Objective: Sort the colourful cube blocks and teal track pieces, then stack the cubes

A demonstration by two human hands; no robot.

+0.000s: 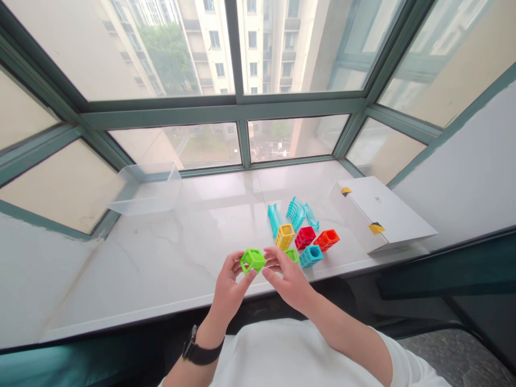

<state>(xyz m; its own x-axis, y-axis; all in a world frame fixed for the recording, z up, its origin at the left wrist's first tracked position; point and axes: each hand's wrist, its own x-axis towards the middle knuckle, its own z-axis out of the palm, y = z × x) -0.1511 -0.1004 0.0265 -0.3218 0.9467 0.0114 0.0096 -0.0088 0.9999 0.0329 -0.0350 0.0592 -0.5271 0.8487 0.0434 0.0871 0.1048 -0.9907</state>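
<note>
Between thumb and fingers, my left hand point(229, 287) grips a bright green hollow toy block point(253, 260) with open sides, raised over the front of the sill. Close to the block's right side is my right hand point(288, 277), its thumb and fingers apart; whether a fingertip touches the block is hard to see. Just behind the right hand stands another green block point(292, 255), partly covered by the fingers. Around it are a yellow block stack point(285, 236), a red one point(305, 237), an orange one point(327, 239) and a blue one point(311, 256).
Turquoise curved toy pieces point(296, 213) and a straight ribbed piece point(274, 219) lie behind the blocks. At the back left is a clear plastic bin point(147, 188). A white box point(387, 207) with yellow-black tabs sits on the right of the marble sill point(193, 236), below the windows.
</note>
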